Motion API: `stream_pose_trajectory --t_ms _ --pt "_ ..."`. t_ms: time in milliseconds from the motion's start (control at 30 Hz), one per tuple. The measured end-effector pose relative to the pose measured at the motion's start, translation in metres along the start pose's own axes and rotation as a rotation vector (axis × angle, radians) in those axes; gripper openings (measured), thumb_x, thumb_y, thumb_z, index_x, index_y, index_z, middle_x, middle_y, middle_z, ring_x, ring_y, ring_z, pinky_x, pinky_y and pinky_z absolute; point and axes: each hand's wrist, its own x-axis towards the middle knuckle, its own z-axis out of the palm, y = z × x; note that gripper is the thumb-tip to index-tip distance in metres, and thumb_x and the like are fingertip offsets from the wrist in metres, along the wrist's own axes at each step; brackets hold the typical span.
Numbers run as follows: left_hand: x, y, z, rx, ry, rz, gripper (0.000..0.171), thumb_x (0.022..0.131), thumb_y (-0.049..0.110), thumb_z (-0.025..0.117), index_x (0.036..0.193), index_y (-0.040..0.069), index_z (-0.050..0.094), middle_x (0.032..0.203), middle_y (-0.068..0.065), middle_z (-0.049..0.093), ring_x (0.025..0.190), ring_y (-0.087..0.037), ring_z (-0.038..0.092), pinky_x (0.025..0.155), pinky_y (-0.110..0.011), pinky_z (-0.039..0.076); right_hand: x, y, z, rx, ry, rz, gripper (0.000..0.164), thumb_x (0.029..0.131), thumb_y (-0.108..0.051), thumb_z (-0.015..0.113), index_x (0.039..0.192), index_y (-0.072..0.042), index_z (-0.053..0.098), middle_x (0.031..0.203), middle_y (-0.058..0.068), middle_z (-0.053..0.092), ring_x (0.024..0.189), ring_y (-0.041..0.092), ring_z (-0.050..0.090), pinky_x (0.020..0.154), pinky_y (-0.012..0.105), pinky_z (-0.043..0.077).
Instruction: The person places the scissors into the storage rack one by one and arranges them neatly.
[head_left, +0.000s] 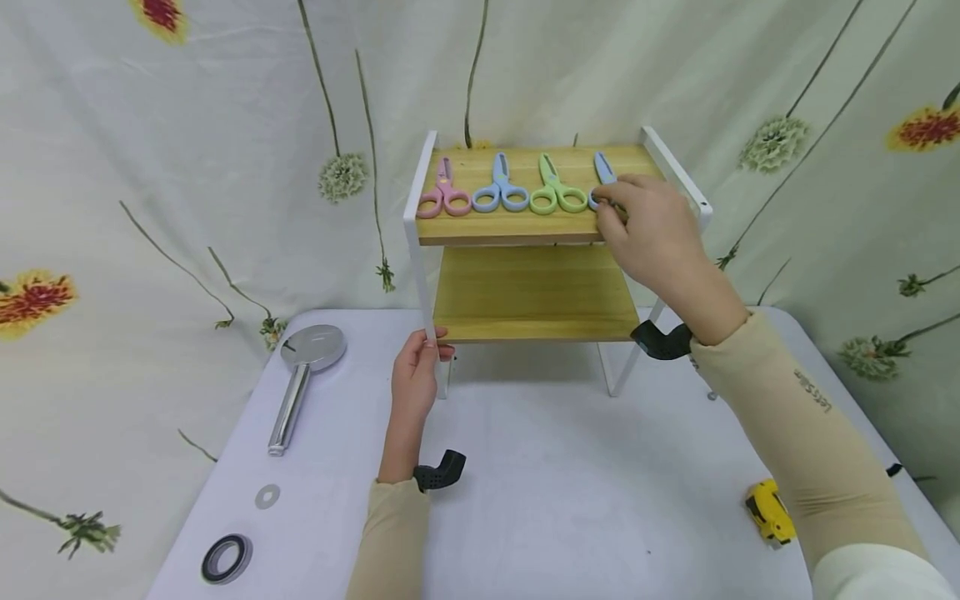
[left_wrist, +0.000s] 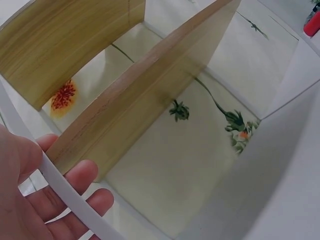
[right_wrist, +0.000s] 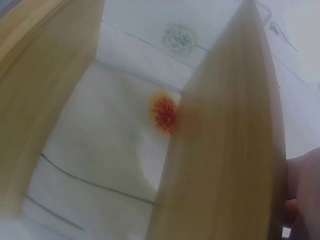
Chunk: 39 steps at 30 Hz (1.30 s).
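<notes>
A two-tier shelf rack (head_left: 536, 292) with wooden boards and a white metal frame stands on the table. On its top board lie pink scissors (head_left: 444, 193), blue scissors (head_left: 501, 187) and green scissors (head_left: 552, 190) in a row, blades pointing to the back. At the right end of the row, my right hand (head_left: 652, 225) pinches the handles of a second pair of blue scissors (head_left: 604, 167), covering most of them. Lower down, my left hand (head_left: 416, 371) grips the rack's front left leg; in the left wrist view its fingers (left_wrist: 82, 175) curl round the white bar.
Left on the white table lie a shower head (head_left: 300, 375), a flat grey ring (head_left: 267, 497) and a roll of black tape (head_left: 226, 558). A yellow toy car (head_left: 770, 512) is at the right, near my right sleeve. Behind the rack hangs a flower-patterned curtain (head_left: 225, 125).
</notes>
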Motion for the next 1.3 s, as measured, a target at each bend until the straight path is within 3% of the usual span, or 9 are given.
stream_pose_trajectory --t_ms 167,400,500,633,767,867,1100,1200,1300 --pt "-0.001 0.002 -0.002 0.006 0.012 0.001 0.029 0.109 0.012 0.04 0.122 0.0 0.063 0.103 -0.027 0.068 0.101 -0.032 0.066 0.104 -0.046 0.047 0.0 0.0 0.006 0.014 0.082 -0.054 0.036 0.102 -0.014 0.047 0.128 -0.001 0.068 0.138 0.025 0.061 0.13 0.042 0.056 0.104 0.056 0.048" --pt "-0.003 0.002 -0.005 -0.01 0.016 0.004 0.029 0.109 0.01 0.039 0.122 -0.001 0.062 0.102 -0.027 0.067 0.095 -0.02 0.065 0.104 -0.046 0.048 -0.029 0.008 0.017 0.168 0.312 -0.29 0.032 0.094 -0.002 0.061 0.124 0.008 0.067 0.134 0.033 0.058 0.128 0.049 0.054 0.109 0.059 0.042" --pt "-0.004 0.001 -0.005 -0.015 0.013 0.009 0.029 0.109 0.01 0.039 0.122 -0.001 0.062 0.102 -0.026 0.067 0.095 -0.019 0.065 0.103 -0.045 0.048 -0.054 0.011 0.028 0.22 0.413 -0.354 0.03 0.09 -0.004 0.064 0.117 0.008 0.068 0.129 0.032 0.061 0.127 0.047 0.055 0.112 0.053 0.042" --pt "-0.003 0.001 -0.006 -0.016 0.011 0.013 0.029 0.109 0.011 0.039 0.122 -0.001 0.062 0.102 -0.026 0.067 0.099 -0.029 0.065 0.104 -0.046 0.047 -0.09 0.017 0.05 0.308 0.498 -0.369 0.026 0.084 -0.007 0.063 0.105 0.007 0.071 0.12 0.028 0.066 0.12 0.044 0.059 0.114 0.032 0.043" --pt "-0.002 0.0 -0.007 -0.013 0.008 0.007 0.028 0.109 0.011 0.04 0.122 0.0 0.062 0.102 -0.025 0.067 0.098 -0.026 0.065 0.104 -0.045 0.047 -0.124 0.027 0.08 0.359 0.441 -0.364 0.024 0.081 -0.005 0.063 0.1 0.005 0.072 0.114 0.026 0.068 0.11 0.041 0.063 0.109 0.014 0.04" --pt "-0.002 -0.001 -0.007 -0.009 0.009 -0.001 0.027 0.108 0.01 0.042 0.124 0.001 0.061 0.103 -0.024 0.067 0.097 -0.02 0.064 0.103 -0.046 0.048 -0.148 0.037 0.106 0.346 0.335 -0.368 0.024 0.079 -0.002 0.067 0.102 0.003 0.073 0.113 0.023 0.069 0.107 0.038 0.064 0.106 0.011 0.041" --pt "-0.009 -0.008 -0.006 0.031 -0.013 0.013 0.045 0.106 0.009 0.045 0.151 0.015 0.045 0.13 -0.02 0.065 0.12 -0.029 0.063 0.108 -0.055 0.047 -0.192 0.061 0.138 0.228 0.141 -0.319 0.031 0.072 0.002 0.078 0.102 -0.004 0.074 0.11 0.015 0.07 0.104 0.032 0.067 0.085 0.041 0.057" --pt "-0.018 -0.016 -0.006 0.11 -0.053 0.0 0.059 0.106 0.012 0.046 0.161 0.026 0.028 0.147 -0.017 0.056 0.137 -0.032 0.055 0.112 -0.058 0.043 -0.203 0.073 0.139 0.184 0.09 -0.267 0.03 0.073 0.002 0.08 0.101 -0.004 0.074 0.109 0.014 0.071 0.104 0.031 0.068 0.083 0.047 0.057" --pt "-0.027 -0.025 -0.01 0.22 -0.118 -0.055 0.065 0.106 0.017 0.045 0.164 0.026 0.018 0.155 -0.019 0.048 0.146 -0.036 0.044 0.115 -0.064 0.037 -0.211 0.086 0.133 0.143 0.022 -0.202 0.029 0.075 0.0 0.081 0.103 -0.003 0.074 0.11 0.014 0.071 0.105 0.032 0.067 0.085 0.049 0.058"
